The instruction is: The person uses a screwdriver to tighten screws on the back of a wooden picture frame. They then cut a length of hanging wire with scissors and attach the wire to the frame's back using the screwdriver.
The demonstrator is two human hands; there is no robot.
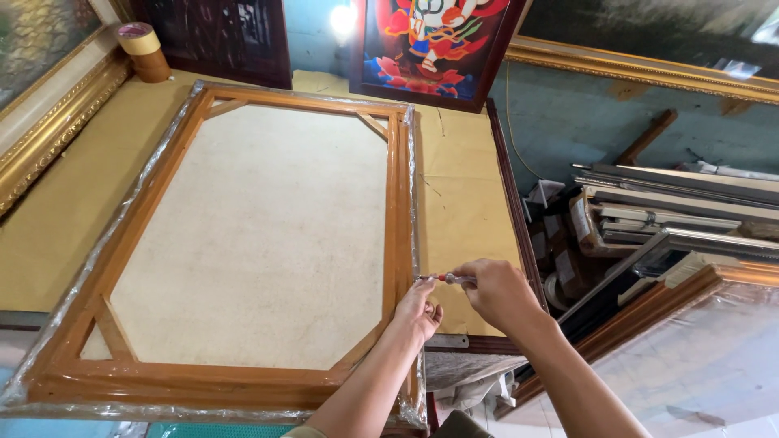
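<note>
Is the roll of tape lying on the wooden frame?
No, the roll of tape sits on a brown cylinder at the table's far left corner, apart from the wooden frame.

One head-worn camera looks steeply down, close over the wooden frame on the worktable

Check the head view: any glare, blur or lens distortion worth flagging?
Head view: a bright lamp at the top blows out to white; soft sheen on the plastic wrap along the wooden frame. Frame edges splay outward, as under a wide lens. Left hand, right hand and the small screwdriver read sharp, no motion smear. Shadows under the bench edge are soft.
</note>
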